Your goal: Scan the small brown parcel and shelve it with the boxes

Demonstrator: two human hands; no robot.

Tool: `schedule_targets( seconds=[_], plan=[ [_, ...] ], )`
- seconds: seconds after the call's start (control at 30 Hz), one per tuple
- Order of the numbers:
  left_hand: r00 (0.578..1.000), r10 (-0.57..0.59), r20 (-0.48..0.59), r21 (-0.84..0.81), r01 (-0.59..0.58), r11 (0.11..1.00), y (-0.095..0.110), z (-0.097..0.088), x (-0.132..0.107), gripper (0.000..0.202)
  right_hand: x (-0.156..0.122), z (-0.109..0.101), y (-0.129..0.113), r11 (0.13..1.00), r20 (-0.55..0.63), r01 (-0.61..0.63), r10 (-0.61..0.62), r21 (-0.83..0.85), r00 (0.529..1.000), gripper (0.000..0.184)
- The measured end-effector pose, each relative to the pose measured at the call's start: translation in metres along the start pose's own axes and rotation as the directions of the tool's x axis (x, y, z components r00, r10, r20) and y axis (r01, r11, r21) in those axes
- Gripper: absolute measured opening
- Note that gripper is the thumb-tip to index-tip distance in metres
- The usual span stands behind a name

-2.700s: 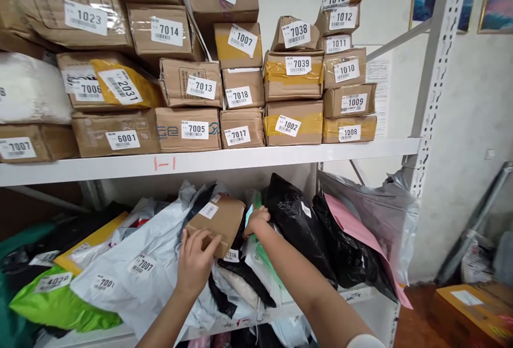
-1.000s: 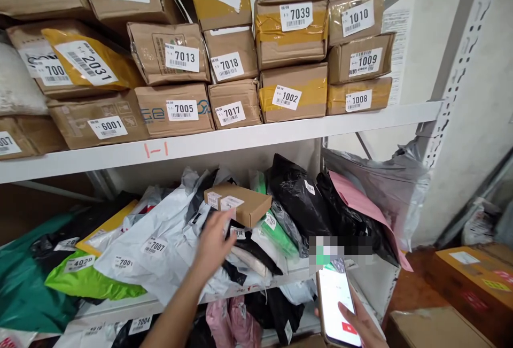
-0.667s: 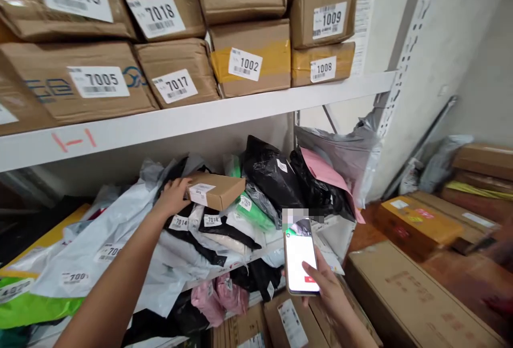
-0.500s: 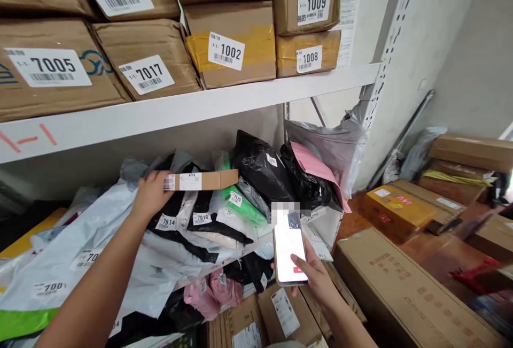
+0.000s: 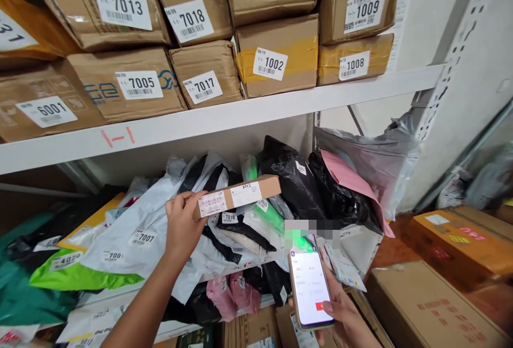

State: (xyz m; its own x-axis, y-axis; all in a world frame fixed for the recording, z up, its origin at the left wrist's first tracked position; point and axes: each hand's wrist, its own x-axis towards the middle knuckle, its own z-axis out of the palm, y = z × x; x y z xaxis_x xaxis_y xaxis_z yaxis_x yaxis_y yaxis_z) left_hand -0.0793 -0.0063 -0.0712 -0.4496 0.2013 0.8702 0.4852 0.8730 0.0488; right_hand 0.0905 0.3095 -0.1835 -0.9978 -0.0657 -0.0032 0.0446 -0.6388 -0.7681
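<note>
While the left hand (image 5: 184, 221) pinches a box (image 5: 237, 196) by its left end, the right hand (image 5: 341, 308) curls round a phone (image 5: 309, 286), near right.

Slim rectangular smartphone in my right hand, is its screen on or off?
On: the slim rectangular smartphone in the right hand has a bright white screen, with faint lines and a red button showing.
</note>
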Motion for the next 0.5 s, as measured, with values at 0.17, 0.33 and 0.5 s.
schedule_targets(
  seconds=[0.17,0.33,0.5],
  plan=[
    [1.0,-0.015,-0.008,-0.021,0.015,1.0,-0.002,-0.002,-0.005,0.04,-0.001,0.0,0.006,0.998,0.007,-0.061,0.061,-0.007,0.998,0.117],
    [0.998,-0.057,-0.01,-0.059,0.056,0.997,0.003,-0.002,-0.009,0.047,-0.001,-0.002,0.009,0.997,0.009,-0.075,0.075,0.003,0.997,0.118],
    [0.984,-0.166,-0.068,-0.107,0.158,0.982,0.017,0.006,-0.027,0.044,0.0,-0.016,0.021,0.988,0.011,-0.107,0.106,0.112,0.994,0.131]
  ],
)
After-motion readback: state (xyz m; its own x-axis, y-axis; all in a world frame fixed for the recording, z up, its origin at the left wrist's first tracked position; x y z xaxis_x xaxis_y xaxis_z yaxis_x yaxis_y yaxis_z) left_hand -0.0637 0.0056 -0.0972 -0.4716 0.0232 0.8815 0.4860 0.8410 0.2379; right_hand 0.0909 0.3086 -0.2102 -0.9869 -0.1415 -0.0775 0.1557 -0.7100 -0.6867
